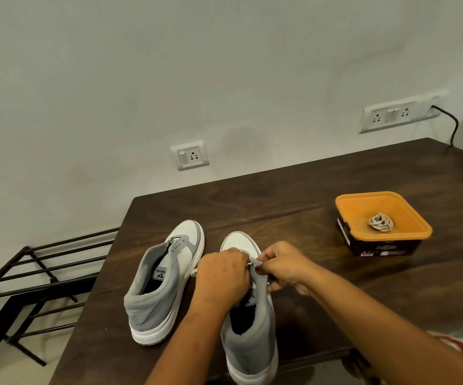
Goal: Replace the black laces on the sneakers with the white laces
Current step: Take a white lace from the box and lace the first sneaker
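Note:
Two grey-and-white high-top sneakers stand side by side on the dark wooden table (308, 190), toes pointing away from me. The left sneaker (163, 279) shows bare eyelets with no lace in them. Over the lower eyelets of the right sneaker (249, 329) my two hands meet. My left hand (222, 276) is closed on the shoe's left side. My right hand (283, 266) pinches the grey eyelet flap, and the white lace's tip (249, 263) shows between the two hands. A bit of white lace (193, 272) hangs left of my left hand. No black lace is visible.
An orange tub (416, 226) with dark sides sits at the table's right, holding a coiled whitish lace (381, 222). A black metal rack (30, 276) stands on the floor to the left. Wall sockets and a black cable are behind the table.

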Demonstrator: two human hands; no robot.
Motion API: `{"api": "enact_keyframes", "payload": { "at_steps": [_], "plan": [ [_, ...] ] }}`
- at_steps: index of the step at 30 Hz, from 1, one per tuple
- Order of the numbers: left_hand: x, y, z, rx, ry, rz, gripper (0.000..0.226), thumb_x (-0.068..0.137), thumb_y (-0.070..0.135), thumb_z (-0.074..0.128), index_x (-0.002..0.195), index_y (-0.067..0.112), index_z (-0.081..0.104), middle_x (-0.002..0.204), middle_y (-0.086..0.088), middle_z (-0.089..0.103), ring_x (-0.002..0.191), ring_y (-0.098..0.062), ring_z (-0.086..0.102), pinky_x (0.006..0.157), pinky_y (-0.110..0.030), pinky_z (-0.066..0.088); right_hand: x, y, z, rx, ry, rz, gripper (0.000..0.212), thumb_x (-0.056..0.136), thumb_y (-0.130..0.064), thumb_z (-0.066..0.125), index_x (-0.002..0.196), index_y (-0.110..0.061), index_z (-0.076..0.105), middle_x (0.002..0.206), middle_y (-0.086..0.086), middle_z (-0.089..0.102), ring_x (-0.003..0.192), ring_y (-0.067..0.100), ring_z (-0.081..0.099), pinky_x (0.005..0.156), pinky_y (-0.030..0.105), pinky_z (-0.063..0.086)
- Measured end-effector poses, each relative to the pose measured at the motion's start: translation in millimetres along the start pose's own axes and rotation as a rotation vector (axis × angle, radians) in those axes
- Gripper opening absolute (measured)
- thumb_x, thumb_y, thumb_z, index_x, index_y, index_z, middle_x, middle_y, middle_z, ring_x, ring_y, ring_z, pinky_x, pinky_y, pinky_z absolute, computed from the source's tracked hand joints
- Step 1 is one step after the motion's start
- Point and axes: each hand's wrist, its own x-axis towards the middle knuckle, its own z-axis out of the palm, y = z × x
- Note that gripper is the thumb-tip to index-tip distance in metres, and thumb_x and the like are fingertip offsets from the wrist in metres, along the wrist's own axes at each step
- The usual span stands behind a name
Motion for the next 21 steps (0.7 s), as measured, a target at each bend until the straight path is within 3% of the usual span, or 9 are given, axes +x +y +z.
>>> {"api": "enact_keyframes", "payload": {
  "at_steps": [6, 11, 17, 21],
  "plan": [
    [1.2, -2.0, 1.1, 0.015, -0.001, 0.037, 0.028, 0.094, 0.034, 0.035, 0.093, 0.024, 0.061, 0.097, 0.003, 0.064, 0.081, -0.019, 0.062, 0.06, -0.028, 0.039, -2.0, -0.8, -0.6, 0.0, -0.008, -0.006, 0.019, 0.088, 0.005, 0.058, 0.107, 0.007, 0.063, 0.105, 0.024, 0.067, 0.093, 0.031, 0.068, 0.073, 0.041, 0.059],
    [-0.2, -7.7, 3.9, -0.125, -0.019, 0.01, 0.027, 0.092, 0.032, 0.038, 0.1, 0.026, 0.063, 0.103, 0.005, 0.064, 0.09, -0.017, 0.061, 0.068, -0.029, 0.043, -3.4, -1.0, -1.5, 0.036, -0.045, -0.01, 0.023, 0.088, 0.007, 0.057, 0.111, 0.01, 0.06, 0.092, 0.018, 0.065, 0.071, 0.019, 0.066, 0.057, 0.029, 0.059],
    [-0.3, -3.3, 5.6, -0.096, -0.028, 0.018, 0.029, 0.092, 0.034, 0.038, 0.098, 0.025, 0.064, 0.102, 0.005, 0.065, 0.087, -0.016, 0.061, 0.069, -0.03, 0.044, -4.5, -1.7, -3.1, 0.016, -0.058, -0.024, 0.024, 0.088, 0.005, 0.059, 0.111, 0.009, 0.06, 0.092, 0.016, 0.064, 0.072, 0.016, 0.064, 0.06, 0.029, 0.058],
    [0.2, -4.0, 6.0, -0.122, -0.029, 0.01, 0.029, 0.095, 0.034, 0.038, 0.106, 0.027, 0.064, 0.106, 0.006, 0.064, 0.089, -0.015, 0.061, 0.075, -0.03, 0.049, -5.1, -1.2, -6.8, 0.052, -0.112, -0.032, 0.022, 0.093, -0.012, 0.059, 0.106, 0.005, 0.064, 0.083, 0.009, 0.067, 0.072, 0.016, 0.066, 0.065, 0.03, 0.06]
  ]
}}
